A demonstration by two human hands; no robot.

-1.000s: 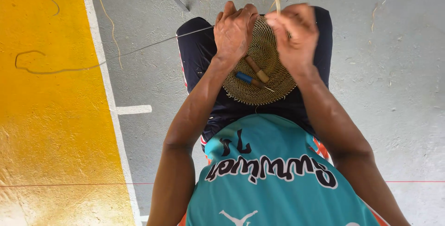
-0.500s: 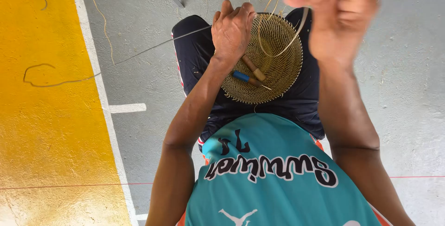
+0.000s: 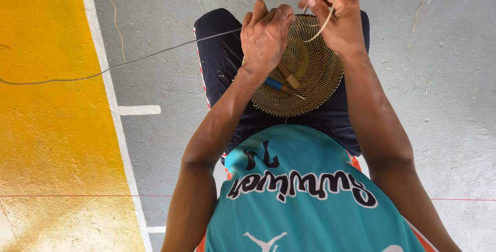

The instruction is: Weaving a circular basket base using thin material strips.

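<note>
The left hand [image 3: 264,36] clamps its grip on the far rim of a round woven basket base [image 3: 305,71] lying on the lap. Just beside it, the right hand [image 3: 336,17] pinches a pale straw strand [image 3: 326,20]. Two wooden-handled tools [image 3: 284,79] rest on the weave below the left grip.

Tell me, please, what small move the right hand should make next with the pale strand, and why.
Probably draw the strand snug toward the woven disc's far edge. The right hand pinches it in a slack loop above the rim, while the left hand presses on the disc, seemingly steadying it.
</note>
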